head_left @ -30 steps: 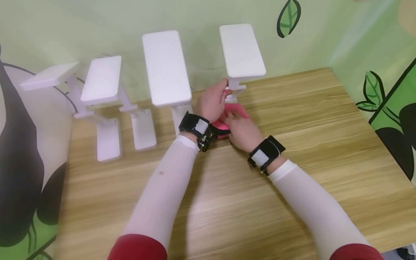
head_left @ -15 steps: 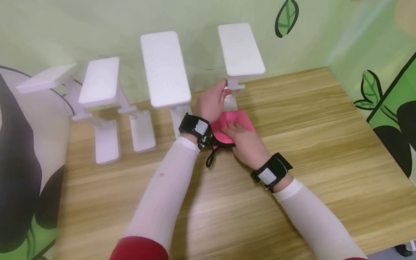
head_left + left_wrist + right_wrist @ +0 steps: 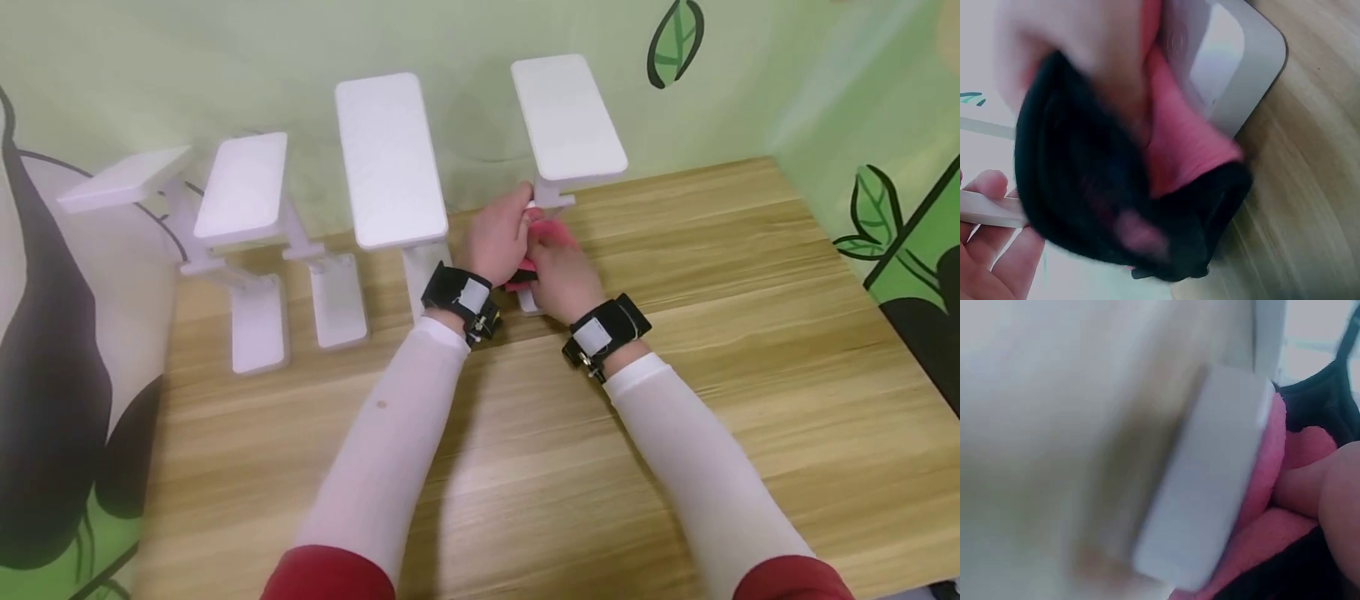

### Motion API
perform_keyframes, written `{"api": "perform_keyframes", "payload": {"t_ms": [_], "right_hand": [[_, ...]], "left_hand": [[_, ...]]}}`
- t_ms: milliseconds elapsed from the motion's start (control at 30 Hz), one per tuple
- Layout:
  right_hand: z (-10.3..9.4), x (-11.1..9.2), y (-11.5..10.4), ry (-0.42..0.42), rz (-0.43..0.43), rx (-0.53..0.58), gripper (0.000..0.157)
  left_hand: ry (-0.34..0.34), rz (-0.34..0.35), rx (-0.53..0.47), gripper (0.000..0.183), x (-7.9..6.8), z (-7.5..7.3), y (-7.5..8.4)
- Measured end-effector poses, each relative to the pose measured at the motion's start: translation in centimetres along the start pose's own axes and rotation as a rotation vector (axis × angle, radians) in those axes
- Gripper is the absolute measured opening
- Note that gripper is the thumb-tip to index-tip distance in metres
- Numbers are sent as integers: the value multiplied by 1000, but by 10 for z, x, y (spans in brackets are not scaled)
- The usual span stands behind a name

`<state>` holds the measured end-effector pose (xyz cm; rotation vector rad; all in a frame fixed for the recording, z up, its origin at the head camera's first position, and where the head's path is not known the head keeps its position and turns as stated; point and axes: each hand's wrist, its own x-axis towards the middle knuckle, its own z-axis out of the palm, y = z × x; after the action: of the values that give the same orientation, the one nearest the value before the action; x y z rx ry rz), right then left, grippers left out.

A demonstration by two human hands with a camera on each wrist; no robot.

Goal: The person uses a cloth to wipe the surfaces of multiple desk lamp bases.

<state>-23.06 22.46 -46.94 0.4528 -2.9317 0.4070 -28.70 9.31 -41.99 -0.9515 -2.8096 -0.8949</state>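
Note:
A white folding phone stand (image 3: 570,117) stands at the back right of the wooden table, its plate tilted up. My left hand (image 3: 498,237) holds its stem, with fingers round the white bar (image 3: 991,209) in the left wrist view. My right hand (image 3: 566,275) grips a bunched pink cloth (image 3: 557,232) with black edging (image 3: 1085,162). The cloth lies against the stand's base (image 3: 1229,69), and the base's front end shows below it in the head view. In the right wrist view the cloth runs along the base's white edge (image 3: 1204,481).
To the left stand several more white phone stands: a tall one (image 3: 390,158) close to my left hand, then a smaller one (image 3: 243,183) and a far-left one (image 3: 127,179). A painted green wall (image 3: 472,42) rises behind the wooden table (image 3: 540,467).
Half a second ago the cloth lay spread over the base under my right hand's fingers. Now it is bunched and farther back, uncovering the base's front end. My left hand keeps its hold.

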Motion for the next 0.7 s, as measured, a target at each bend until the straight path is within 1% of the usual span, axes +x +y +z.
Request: {"api": "perform_keyframes", "payload": {"t_ms": [67, 133, 233, 300, 367, 400, 467, 533, 633, 700], "right_hand": [[2, -12, -3, 13, 1, 35, 61], [3, -28, -7, 31, -14, 71, 60], [-2, -53, -15, 11, -15, 106, 58], [-5, -64, -18, -6, -24, 98, 58], [-7, -67, -19, -18, -23, 92, 58], [-7, -65, -18, -20, -23, 87, 59], [-8, -54, -15, -10, -23, 80, 59], [-7, -37, -9, -3, -25, 60, 59], [-3, -9, 0, -7, -13, 34, 52], [-1, 1, 3, -2, 2, 11, 50]], "left_hand": [[2, 2, -4, 18, 0, 1, -1], [8, 8, -11, 20, -1, 2, -2], [16, 15, -6, 23, -1, 1, -3], [20, 11, -8, 26, 0, -1, -3], [16, 11, 1, 27, 0, -2, -2], [14, 13, 3, 28, 0, -3, -2], [14, 16, 1, 26, 0, -3, -2], [13, 14, 10, 22, 0, -3, -1], [13, 8, 24, 17, -1, -2, 0], [11, 6, 33, 18, -1, 0, 0]]}}
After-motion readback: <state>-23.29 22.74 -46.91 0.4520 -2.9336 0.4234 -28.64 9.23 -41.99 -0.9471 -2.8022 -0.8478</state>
